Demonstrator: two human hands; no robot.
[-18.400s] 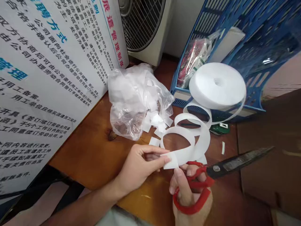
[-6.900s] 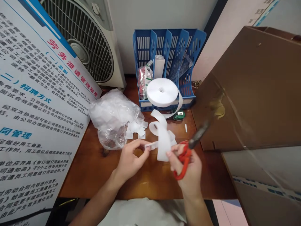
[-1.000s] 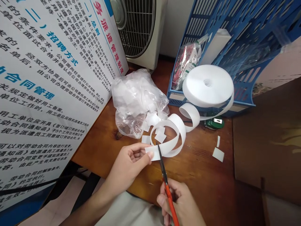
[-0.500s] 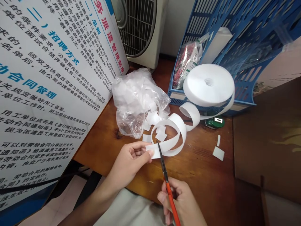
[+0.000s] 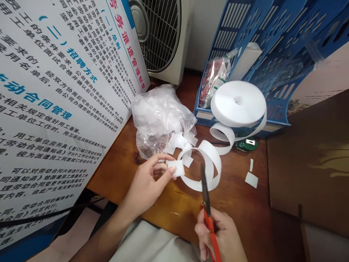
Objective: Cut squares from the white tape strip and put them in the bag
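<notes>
My left hand (image 5: 151,182) pinches a small white square piece (image 5: 176,169) between thumb and fingertips. It looks separate from the white strip behind it. My right hand (image 5: 219,233) grips red-handled scissors (image 5: 205,194), blades pointing up and apart from the square. Just beyond the hands, the curled white strip (image 5: 216,163) loops over the table and leads back to a large white roll (image 5: 240,103). More cut white squares (image 5: 177,140) lie at the mouth of a clear plastic bag (image 5: 152,116) that holds similar pieces.
Behind the roll stands a blue file rack (image 5: 223,32) with packets in it. A green tape measure (image 5: 247,144) and a loose square (image 5: 251,179) lie to the right on the wooden table (image 5: 231,196). A printed board (image 5: 68,109) leans at left; a fan (image 5: 160,32) is behind.
The scissors have moved right and down, away from the strip. The short end in my left hand has come apart from the strip, whose loop has dropped back toward the table.
</notes>
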